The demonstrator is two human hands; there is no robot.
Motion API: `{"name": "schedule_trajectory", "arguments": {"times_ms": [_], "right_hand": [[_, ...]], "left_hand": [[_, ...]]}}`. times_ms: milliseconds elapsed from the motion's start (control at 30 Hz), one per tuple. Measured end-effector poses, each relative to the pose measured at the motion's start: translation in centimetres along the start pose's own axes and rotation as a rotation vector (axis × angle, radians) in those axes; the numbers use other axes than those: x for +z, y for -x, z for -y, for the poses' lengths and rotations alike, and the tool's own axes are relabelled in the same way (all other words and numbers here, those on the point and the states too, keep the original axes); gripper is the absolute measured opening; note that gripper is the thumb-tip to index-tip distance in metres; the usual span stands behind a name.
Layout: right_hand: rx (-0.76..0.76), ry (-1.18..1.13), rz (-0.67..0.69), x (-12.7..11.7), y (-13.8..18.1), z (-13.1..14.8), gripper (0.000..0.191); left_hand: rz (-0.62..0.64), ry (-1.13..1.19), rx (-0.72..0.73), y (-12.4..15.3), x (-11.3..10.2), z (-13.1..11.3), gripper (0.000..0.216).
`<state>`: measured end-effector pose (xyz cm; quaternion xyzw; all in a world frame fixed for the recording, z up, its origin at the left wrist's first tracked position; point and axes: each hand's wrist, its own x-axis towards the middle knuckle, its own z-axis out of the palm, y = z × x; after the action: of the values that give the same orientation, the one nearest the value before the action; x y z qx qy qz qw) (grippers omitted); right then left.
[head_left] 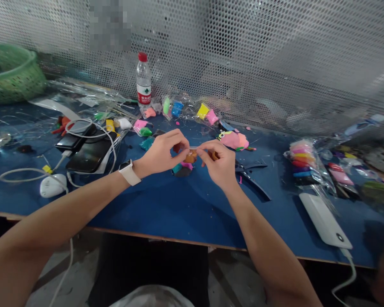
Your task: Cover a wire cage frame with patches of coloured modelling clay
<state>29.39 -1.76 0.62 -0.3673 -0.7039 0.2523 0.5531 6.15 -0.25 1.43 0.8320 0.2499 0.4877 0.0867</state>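
Observation:
Both hands meet above the middle of the blue table. My left hand (168,151), with a white-banded watch at the wrist, pinches one side of the top edge of a small clear bag of orange-brown clay (191,156). The other side of that edge is between the thumb and fingertips of my right hand (219,163). Just beneath the bag lies a dark and pink lump of clay (183,169), partly covered by my left hand. Black-handled pliers or cutters (254,183) lie right of my right hand. Behind it rests a pink clay figure (233,140).
Clear bags of coloured clay line the back, near a red-capped water bottle (144,83). Black phones or power banks (91,152) and a white cable lie left. At right are a stack of coloured clay packs (302,162) and a white power bank (326,219).

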Motion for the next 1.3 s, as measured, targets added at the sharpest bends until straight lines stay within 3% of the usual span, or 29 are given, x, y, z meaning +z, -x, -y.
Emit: {"name": "schedule_trajectory", "arguments": {"times_ms": [533,800,1033,1300], "right_hand": [[-0.062,0.022,0.023,-0.1,0.1,0.2,0.025],[-0.031,0.037,0.058,0.2,0.4,0.6,0.022],[0.000,0.001,0.083,-0.1,0.1,0.4,0.022],[0.019,-0.092,0.060,0.0,0.2,0.3,0.023]], "left_hand": [[-0.003,0.057,-0.036,-0.1,0.1,-0.3,0.016],[0.026,-0.039,0.120,0.3,0.6,-0.2,0.007],[0.124,-0.092,0.119,0.1,0.2,0.2,0.012],[0.219,-0.209,0.246,0.0,-0.6,2.0,0.037]]}}
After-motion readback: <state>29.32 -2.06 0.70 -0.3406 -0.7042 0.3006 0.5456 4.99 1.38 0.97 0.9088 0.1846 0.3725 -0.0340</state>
